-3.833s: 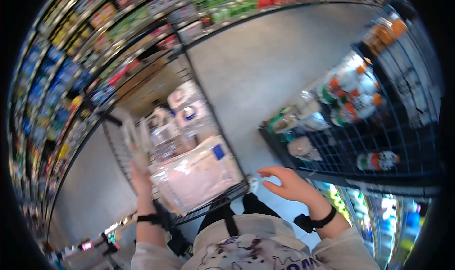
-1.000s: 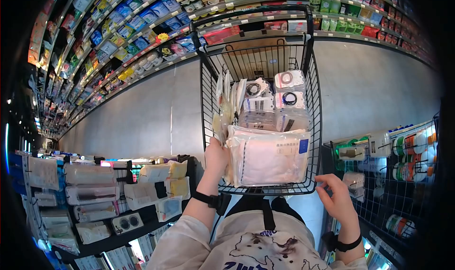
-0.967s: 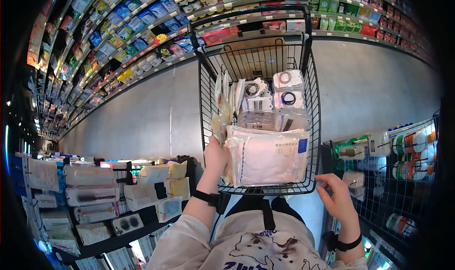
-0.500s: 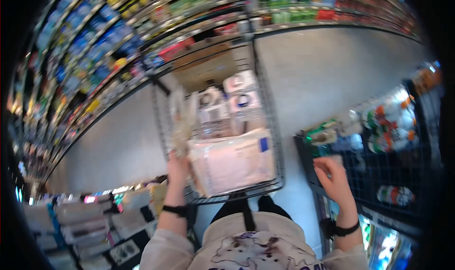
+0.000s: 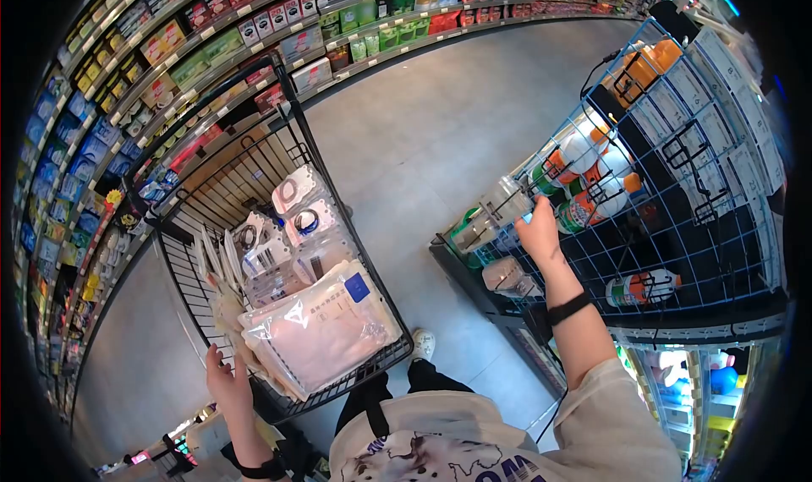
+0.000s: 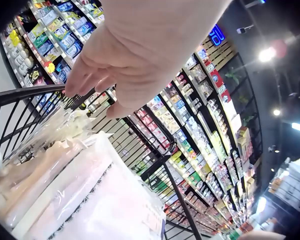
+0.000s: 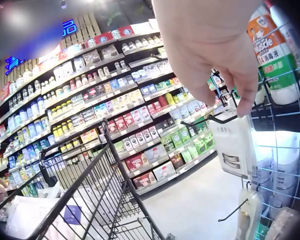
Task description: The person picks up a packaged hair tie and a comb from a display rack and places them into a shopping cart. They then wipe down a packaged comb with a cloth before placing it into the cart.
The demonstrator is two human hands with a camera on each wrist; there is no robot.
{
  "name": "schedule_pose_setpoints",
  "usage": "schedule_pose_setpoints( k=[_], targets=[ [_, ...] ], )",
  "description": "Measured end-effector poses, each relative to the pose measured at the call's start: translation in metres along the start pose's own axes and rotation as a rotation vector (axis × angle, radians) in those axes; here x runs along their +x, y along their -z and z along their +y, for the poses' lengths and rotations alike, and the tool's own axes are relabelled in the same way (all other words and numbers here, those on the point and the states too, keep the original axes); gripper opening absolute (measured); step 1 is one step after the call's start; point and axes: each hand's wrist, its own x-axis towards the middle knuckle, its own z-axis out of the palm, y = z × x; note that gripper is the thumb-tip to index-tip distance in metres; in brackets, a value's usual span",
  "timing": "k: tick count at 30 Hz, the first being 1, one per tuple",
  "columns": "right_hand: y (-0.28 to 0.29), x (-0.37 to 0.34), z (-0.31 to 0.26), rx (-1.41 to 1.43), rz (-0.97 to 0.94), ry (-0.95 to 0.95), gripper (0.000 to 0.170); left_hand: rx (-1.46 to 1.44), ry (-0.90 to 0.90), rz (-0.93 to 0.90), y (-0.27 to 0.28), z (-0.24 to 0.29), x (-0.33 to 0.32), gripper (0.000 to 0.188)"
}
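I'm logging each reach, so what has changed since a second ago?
The right hand has gone from hanging beside the cart up and forward to the rack. Its fingers are now at a hanging package; whether they grip it is unclear. The head view has swung right. The left hand stays by the cart's left side; the pink pack stays inside.

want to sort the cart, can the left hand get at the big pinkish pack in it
Probably yes: the left hand is close by, near the cart, and the pinkish pack lies uncovered, with the cart open above it.
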Motion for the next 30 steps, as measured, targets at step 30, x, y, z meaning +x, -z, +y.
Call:
schedule_pose_setpoints(
  k=[30],
  targets=[
    [-0.017, 0.044, -0.007, 0.368, -0.589, -0.405, 0.012, -0.443, -0.308, -0.411, -0.043, 0.139, -0.025, 0.03]
  ],
)
